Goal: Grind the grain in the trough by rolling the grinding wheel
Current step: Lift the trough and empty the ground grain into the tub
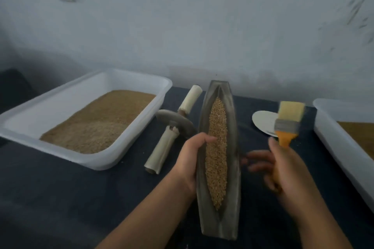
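trough [220, 226] with grain [217, 147] mid-tabletop [81, 198] | our left hand [190, 161] grips its left rim | our right hand [283, 172], blurred, fingers [261, 166] grasping brush [290, 121] handle | grinding wheel [182, 125] lies untouched between trough and tray [60, 95]

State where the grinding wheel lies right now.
In the head view, the grinding wheel lies on the table, between the trough and the left white tray.
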A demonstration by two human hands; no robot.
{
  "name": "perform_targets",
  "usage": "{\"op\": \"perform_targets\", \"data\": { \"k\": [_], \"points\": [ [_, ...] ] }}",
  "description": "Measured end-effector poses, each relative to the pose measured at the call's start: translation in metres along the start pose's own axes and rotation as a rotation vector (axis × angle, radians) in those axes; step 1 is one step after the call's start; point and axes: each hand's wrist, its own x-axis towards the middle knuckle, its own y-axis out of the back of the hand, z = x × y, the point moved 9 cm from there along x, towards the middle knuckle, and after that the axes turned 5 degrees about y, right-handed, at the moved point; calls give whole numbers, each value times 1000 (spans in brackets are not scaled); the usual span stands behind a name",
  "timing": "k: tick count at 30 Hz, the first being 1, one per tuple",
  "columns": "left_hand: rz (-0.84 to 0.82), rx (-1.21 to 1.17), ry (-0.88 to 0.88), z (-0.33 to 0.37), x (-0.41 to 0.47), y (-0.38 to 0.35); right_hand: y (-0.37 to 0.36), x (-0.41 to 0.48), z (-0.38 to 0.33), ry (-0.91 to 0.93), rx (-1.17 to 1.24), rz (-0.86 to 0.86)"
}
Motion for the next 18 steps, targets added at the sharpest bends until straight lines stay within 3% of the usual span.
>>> {"op": "perform_targets", "data": {
  "k": [2, 4, 11, 18],
  "points": [
    [-9, -61, -46, 11, -13, -4, 15, 5, 27, -200, 241, 84],
    [-7, -72, -116, 25, -27, -6, 17, 7, 38, -258, 278, 43],
    [64, 43, -387, 117, -89, -7, 18, 6, 26, -134, 96, 63],
    [248, 68, -730, 243, -152, 32, 5, 2, 33, -164, 100, -9]
  ]
}}
